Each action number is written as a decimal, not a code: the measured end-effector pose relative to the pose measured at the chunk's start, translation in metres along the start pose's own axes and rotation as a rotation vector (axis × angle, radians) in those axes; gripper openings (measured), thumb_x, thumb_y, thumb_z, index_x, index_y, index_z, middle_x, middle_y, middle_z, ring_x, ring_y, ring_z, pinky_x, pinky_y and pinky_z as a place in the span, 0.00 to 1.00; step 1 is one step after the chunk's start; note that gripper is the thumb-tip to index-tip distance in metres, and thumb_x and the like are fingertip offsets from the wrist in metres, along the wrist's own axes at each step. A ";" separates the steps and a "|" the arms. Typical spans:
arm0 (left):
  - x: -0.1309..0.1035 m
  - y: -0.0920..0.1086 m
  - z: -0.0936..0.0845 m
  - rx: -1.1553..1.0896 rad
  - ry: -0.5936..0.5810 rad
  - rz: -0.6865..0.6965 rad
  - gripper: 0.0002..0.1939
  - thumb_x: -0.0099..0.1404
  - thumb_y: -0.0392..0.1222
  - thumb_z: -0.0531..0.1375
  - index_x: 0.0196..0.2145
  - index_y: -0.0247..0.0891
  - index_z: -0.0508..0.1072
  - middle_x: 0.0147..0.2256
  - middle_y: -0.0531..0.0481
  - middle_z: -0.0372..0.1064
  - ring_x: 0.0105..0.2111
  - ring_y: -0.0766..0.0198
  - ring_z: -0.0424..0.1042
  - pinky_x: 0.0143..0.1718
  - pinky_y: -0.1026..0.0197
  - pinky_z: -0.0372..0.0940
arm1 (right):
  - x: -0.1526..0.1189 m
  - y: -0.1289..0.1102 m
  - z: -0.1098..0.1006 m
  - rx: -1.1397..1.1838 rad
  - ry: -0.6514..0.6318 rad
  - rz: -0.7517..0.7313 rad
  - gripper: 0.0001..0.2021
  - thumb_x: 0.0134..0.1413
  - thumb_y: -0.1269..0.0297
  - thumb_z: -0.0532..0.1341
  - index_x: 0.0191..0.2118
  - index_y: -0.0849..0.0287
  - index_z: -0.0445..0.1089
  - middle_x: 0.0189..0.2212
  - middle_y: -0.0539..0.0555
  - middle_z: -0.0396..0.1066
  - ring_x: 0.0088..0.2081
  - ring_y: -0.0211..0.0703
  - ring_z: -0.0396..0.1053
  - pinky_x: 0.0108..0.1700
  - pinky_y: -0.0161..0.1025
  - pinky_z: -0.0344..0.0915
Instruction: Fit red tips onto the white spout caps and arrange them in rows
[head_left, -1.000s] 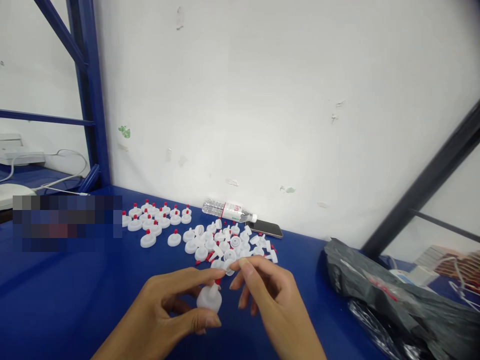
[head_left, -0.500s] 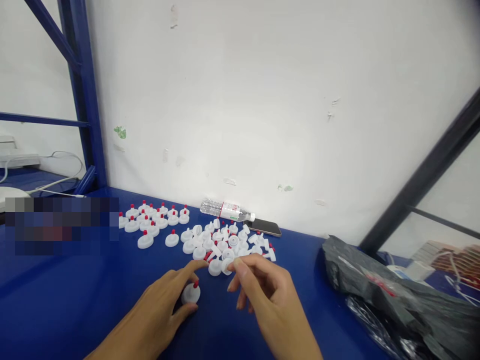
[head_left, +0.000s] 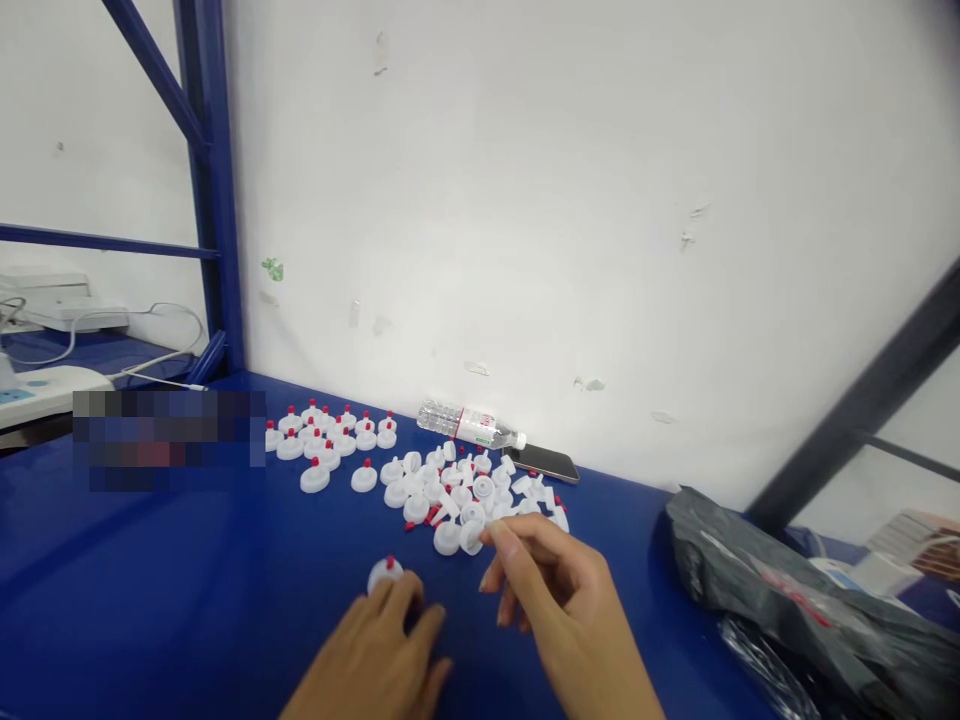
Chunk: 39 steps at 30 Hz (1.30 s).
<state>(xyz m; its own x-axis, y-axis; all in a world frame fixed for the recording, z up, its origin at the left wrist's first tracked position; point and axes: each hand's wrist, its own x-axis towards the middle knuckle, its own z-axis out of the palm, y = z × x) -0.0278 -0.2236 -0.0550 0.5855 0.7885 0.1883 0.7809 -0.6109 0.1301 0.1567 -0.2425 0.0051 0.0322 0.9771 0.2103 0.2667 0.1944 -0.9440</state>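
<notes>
A white bottle cap with a red tip point(head_left: 385, 574) stands upright on the blue table. My left hand point(head_left: 367, 645), back up and fingers apart, is right in front of that cap and partly covers it; whether the fingertips touch it I cannot tell. My right hand point(head_left: 559, 600) is closed in a pinch, thumb against index finger, near the front of a heap of loose white caps point(head_left: 448, 538). Whatever is between those fingertips is hidden or too small to see. Small red tips point(head_left: 432, 515) lie among the heap. At the left stands a group of red-tipped caps point(head_left: 315, 475).
A clear plastic bottle point(head_left: 472, 426) and a dark phone point(head_left: 546, 462) lie behind the heap by the wall. On the right is a grey plastic bag point(head_left: 795, 590). A power strip point(head_left: 52, 393) is at the far left, near a blue frame post point(head_left: 225, 220).
My left hand has come off the red-tipped cap's sides and turned over, now in front of it. My right hand keeps its pinch. The view has shifted slightly left.
</notes>
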 end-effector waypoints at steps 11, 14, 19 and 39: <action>0.000 -0.015 -0.026 0.093 -0.104 -0.304 0.22 0.74 0.42 0.51 0.59 0.36 0.76 0.59 0.32 0.71 0.57 0.40 0.71 0.55 0.39 0.68 | -0.001 -0.002 -0.002 -0.117 0.080 -0.033 0.22 0.65 0.43 0.58 0.40 0.58 0.77 0.26 0.52 0.75 0.24 0.38 0.70 0.27 0.32 0.66; -0.001 -0.012 -0.018 0.042 -0.066 -0.262 0.21 0.74 0.42 0.52 0.57 0.39 0.77 0.58 0.35 0.72 0.55 0.41 0.72 0.54 0.38 0.69 | 0.000 0.002 -0.019 -0.364 0.257 -0.044 0.20 0.65 0.44 0.58 0.40 0.54 0.78 0.29 0.52 0.77 0.27 0.41 0.73 0.30 0.35 0.65; 0.005 -0.012 -0.022 0.021 -0.101 -0.280 0.21 0.73 0.41 0.52 0.57 0.41 0.77 0.59 0.37 0.71 0.57 0.41 0.71 0.56 0.37 0.67 | 0.003 0.012 -0.050 -0.779 0.305 0.088 0.11 0.64 0.51 0.60 0.43 0.46 0.78 0.35 0.48 0.79 0.34 0.45 0.75 0.35 0.38 0.62; 0.002 -0.001 0.005 -0.421 0.047 -0.054 0.12 0.66 0.38 0.62 0.45 0.50 0.78 0.46 0.54 0.76 0.45 0.59 0.76 0.45 0.60 0.73 | 0.003 0.016 -0.021 -0.973 -0.040 0.052 0.16 0.70 0.70 0.54 0.49 0.51 0.79 0.43 0.55 0.81 0.44 0.53 0.79 0.41 0.40 0.66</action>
<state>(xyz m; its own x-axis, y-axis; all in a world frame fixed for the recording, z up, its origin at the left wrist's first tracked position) -0.0261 -0.2208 -0.0591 0.5280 0.8221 0.2129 0.6475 -0.5519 0.5255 0.1816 -0.2382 -0.0038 0.0382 0.9882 0.1484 0.9455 0.0123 -0.3253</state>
